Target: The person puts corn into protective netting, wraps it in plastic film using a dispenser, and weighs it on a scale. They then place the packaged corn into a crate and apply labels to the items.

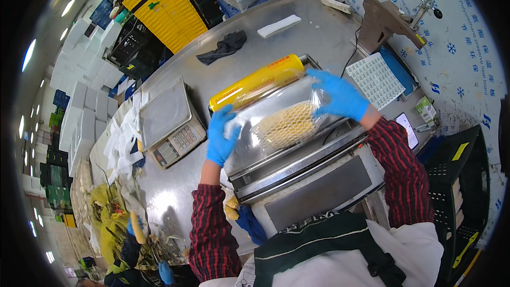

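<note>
A pale yellow bundle in a netted sleeve (285, 125) lies under clear plastic film on the metal wrapping machine (249, 155). The yellow roll of cling film (259, 81) sits behind it. My left hand (222, 135), in a blue glove, is at the left end of the roll, fingers apart, with nothing plainly held. My blue-gloved right hand (340, 93) is at the bundle's right end. Its thumb and fingers are spread by the creased film; whether they pinch it is unclear.
A digital scale (171, 127) stands left of the machine. Behind lie a dark cloth (225, 47) and a white strip (279, 26). At right are a label sheet (375, 79), a phone (407, 130) and a brown dispenser (388, 22). A co-worker's gloved hand (131, 225) holds a pale elongated item at lower left.
</note>
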`<state>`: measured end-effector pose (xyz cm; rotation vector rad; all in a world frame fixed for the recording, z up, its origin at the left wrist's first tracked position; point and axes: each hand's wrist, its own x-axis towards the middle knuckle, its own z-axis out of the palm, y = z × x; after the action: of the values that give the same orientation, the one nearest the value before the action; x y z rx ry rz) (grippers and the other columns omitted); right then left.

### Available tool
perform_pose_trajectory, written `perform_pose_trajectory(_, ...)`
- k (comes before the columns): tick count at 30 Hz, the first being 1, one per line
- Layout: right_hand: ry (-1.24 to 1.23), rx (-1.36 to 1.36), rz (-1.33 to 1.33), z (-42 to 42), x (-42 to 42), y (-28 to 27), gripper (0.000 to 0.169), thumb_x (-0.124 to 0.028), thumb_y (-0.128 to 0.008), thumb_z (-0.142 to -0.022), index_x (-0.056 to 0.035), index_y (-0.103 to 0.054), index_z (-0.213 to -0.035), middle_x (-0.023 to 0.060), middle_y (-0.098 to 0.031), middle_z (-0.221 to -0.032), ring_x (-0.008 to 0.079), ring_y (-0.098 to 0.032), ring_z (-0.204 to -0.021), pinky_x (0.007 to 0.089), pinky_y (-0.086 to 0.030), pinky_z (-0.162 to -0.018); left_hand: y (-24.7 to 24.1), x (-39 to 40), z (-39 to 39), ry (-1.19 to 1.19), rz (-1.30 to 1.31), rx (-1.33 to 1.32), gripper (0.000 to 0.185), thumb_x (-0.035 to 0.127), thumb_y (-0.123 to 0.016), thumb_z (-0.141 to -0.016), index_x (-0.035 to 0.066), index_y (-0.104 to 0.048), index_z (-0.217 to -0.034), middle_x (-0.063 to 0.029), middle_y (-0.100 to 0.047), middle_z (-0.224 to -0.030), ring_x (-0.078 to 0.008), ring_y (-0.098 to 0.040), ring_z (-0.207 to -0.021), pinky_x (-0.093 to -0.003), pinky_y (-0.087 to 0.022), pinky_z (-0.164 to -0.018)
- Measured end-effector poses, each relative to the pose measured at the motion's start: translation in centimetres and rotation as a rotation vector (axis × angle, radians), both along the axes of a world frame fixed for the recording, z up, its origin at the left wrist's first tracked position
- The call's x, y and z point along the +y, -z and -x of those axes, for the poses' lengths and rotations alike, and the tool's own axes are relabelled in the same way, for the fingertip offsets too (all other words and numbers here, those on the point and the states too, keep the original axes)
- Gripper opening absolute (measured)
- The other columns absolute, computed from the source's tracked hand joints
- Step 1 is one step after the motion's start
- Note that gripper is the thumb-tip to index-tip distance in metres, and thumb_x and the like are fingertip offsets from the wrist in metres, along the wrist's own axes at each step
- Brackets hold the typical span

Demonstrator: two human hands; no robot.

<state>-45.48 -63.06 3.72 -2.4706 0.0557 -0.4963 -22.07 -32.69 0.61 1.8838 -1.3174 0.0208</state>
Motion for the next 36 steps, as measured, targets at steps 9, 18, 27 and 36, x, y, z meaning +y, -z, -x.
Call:
perform_pose_trajectory(9, 0.025, 0.183, 0.019, 4.6, 0.9, 8.9, 0.047, -0.016, -0.058, -0.088, -0.0036, -0.047, -0.132, 0.0211, -0.054, -0.126, 0.0373, -0.056, -0.11, 0.0401, -0.047, -0.095, 8.5, 1.5, 5.6, 0.146, -0.165, -0.23, 0.029, 0.021, -0.052, -0.093, 0.0, -0.056, -0.113, -0.0204, -0.055, -0.124, -0.0361, -0.055, -0.111, -0.042, -0.043, -0.095)
perform_pose_trajectory(18, 0.152, 0.171, -0.303, 8.9, 3.9, 1.7, 0.014, -0.01, -0.054, -0.091, 0.0009, -0.061, -0.088, 0.0165, -0.063, -0.077, 0.0264, -0.061, -0.066, 0.0339, -0.047, -0.061, 3.7, 8.0, 11.1, -0.14, 0.069, 0.91, 0.038, 0.023, -0.042, -0.102, -0.001, -0.056, -0.076, -0.0085, -0.061, -0.067, -0.0154, -0.058, -0.055, -0.0304, -0.05, -0.053)
perform_pose_trajectory(27, 0.497, 0.276, -0.818, 18.1, 11.0, 0.9, 0.03, -0.026, -0.054, -0.098, -0.0006, -0.058, -0.082, 0.0004, -0.052, -0.065, 0.0074, -0.047, -0.059, 0.0236, -0.041, -0.054, -4.8, 13.8, 21.4, -0.017, -0.015, 1.28, 0.012, 0.005, -0.055, -0.093, -0.004, -0.056, -0.102, -0.0081, -0.054, -0.103, -0.0121, -0.06, -0.072, -0.0245, -0.054, -0.064)
perform_pose_trajectory(36, 0.583, 0.534, -1.071, 18.1, 10.6, 7.0, 0.032, -0.033, -0.053, -0.098, -0.0033, -0.059, -0.085, -0.0005, -0.053, -0.06, 0.0077, -0.054, -0.046, 0.0209, -0.041, -0.038, 5.6, 14.5, 21.3, -0.18, -0.177, 1.511, 0.022, 0.024, -0.053, -0.098, 0.003, -0.056, -0.091, -0.0017, -0.056, -0.068, -0.0079, -0.051, -0.049, -0.0193, -0.041, -0.046)
